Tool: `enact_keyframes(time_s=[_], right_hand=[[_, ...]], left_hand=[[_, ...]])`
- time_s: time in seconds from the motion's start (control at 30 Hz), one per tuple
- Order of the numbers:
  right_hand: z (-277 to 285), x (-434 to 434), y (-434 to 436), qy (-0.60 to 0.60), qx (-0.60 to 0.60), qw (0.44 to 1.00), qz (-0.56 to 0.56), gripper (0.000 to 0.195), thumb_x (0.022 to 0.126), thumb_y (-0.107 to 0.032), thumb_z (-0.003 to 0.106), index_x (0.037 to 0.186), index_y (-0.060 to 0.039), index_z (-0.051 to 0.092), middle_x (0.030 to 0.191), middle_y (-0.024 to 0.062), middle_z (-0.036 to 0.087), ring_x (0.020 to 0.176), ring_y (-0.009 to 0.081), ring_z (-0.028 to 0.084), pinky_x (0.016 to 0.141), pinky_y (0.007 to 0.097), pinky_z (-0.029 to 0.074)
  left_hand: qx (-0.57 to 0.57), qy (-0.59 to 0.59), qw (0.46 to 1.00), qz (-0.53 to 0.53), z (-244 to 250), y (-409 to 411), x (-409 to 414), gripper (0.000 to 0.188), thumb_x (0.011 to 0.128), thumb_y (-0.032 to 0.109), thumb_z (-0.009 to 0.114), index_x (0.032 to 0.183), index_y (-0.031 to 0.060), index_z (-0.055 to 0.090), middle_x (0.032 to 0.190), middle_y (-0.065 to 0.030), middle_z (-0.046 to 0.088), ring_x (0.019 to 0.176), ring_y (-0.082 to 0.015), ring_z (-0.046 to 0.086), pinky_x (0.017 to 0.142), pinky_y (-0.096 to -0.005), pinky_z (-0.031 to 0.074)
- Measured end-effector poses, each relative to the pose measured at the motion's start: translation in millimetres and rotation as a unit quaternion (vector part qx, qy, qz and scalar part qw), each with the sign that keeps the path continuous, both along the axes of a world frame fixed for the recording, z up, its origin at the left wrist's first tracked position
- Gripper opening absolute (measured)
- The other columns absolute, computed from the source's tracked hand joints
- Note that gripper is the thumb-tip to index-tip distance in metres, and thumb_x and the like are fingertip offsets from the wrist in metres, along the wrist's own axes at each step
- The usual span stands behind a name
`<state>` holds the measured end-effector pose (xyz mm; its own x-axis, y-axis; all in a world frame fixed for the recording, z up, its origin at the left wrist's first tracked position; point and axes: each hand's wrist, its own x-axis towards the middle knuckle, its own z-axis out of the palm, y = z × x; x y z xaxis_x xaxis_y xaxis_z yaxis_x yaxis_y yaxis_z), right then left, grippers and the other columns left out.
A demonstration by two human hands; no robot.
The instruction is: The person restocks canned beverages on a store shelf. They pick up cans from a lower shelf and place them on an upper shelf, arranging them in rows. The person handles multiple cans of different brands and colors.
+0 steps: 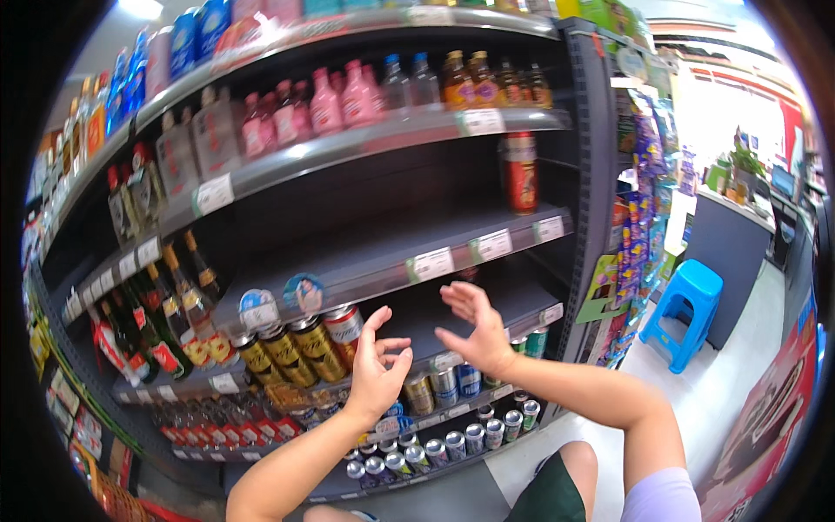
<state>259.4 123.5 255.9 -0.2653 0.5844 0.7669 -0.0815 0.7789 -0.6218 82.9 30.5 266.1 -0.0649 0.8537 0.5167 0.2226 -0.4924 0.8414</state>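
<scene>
Both of my hands are raised before a dark grey store shelf unit and hold nothing. My left hand [380, 368] has its fingers loosely curled and spread, just right of a silver-and-red can [343, 329] in the picture. My right hand [479, 329] faces it with thumb and fingers apart, in front of a bare stretch of shelf. Several gold-and-black tall cans [318, 349] stand left of my left hand. On the shelf board [365, 251] above, one red tall can [521, 175] stands upright at the right end.
Pink bottles [355, 94] and other bottles line an upper shelf. Short cans [436, 450] stand in rows at the bottom. A blue plastic stool [685, 313] and a counter [727, 261] are to the right. Hanging snack packets [642, 183] flank the shelf's end. An orange basket [107, 489] is at lower left.
</scene>
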Motion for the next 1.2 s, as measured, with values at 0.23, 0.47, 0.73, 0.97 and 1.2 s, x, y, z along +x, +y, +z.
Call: enact_keyframes(time_s=[0.23, 0.47, 0.73, 0.97, 1.2], right_hand=[[85.5, 85.7, 75.8, 0.122, 0.066, 0.948, -0.287, 0.069, 0.067, -0.012, 0.078, 0.122, 0.0011, 0.039, 0.119, 0.0183, 0.054, 0.113, 0.0289, 0.054, 0.097, 0.0361, 0.043], [110.8, 113.9, 129.0, -0.001, -0.051, 0.935, -0.35, 0.087, 0.07, -0.04, 0.074, 0.133, 0.0, 0.029, 0.129, 0.0188, 0.051, 0.118, 0.0324, 0.051, 0.098, 0.0395, 0.041], [107.2, 122.2, 159.1, -0.089, -0.083, 0.924, -0.362, 0.093, 0.071, -0.052, 0.068, 0.136, 0.0021, 0.029, 0.121, 0.0183, 0.058, 0.12, 0.0338, 0.048, 0.111, 0.0407, 0.022], [101.7, 127.0, 180.3, -0.062, -0.086, 0.931, -0.349, 0.087, 0.069, -0.05, 0.07, 0.131, 0.0025, 0.036, 0.114, 0.0127, 0.063, 0.108, 0.0281, 0.059, 0.109, 0.0458, 0.019], [119.7, 125.9, 170.6, -0.156, -0.046, 0.89, -0.427, 0.084, 0.068, -0.051, 0.07, 0.125, 0.0034, 0.04, 0.1, 0.0217, 0.065, 0.1, 0.0331, 0.062, 0.108, 0.0565, 0.018]], left_hand=[[0.117, 0.183, 0.976, -0.019, 75.2, 51.1, 73.8, 0.061, 0.081, 0.0, 0.059, 0.134, 0.0041, 0.031, 0.133, -0.0158, 0.043, 0.109, -0.0219, 0.053, 0.089, -0.0325, 0.045], [0.128, 0.27, 0.954, 0.016, 116.0, 126.3, 129.0, 0.069, 0.075, 0.01, 0.067, 0.133, 0.002, 0.031, 0.129, -0.0188, 0.047, 0.116, -0.0284, 0.05, 0.096, -0.0393, 0.043], [0.074, 0.241, 0.967, 0.035, 126.7, 200.5, 141.3, 0.084, 0.07, 0.01, 0.071, 0.139, 0.0021, 0.024, 0.138, -0.0206, 0.038, 0.118, -0.0292, 0.048, 0.093, -0.0381, 0.045], [0.027, 0.263, 0.964, -0.022, 121.3, 224.7, 146.9, 0.1, 0.066, 0.016, 0.076, 0.144, 0.0001, 0.016, 0.145, -0.0215, 0.03, 0.114, -0.029, 0.051, 0.093, -0.0371, 0.046], [0.037, 0.274, 0.961, 0.003, 114.7, 236.1, 146.1, 0.098, 0.066, 0.023, 0.075, 0.143, 0.0018, 0.019, 0.137, -0.0191, 0.042, 0.111, -0.0281, 0.055, 0.093, -0.0349, 0.045]])
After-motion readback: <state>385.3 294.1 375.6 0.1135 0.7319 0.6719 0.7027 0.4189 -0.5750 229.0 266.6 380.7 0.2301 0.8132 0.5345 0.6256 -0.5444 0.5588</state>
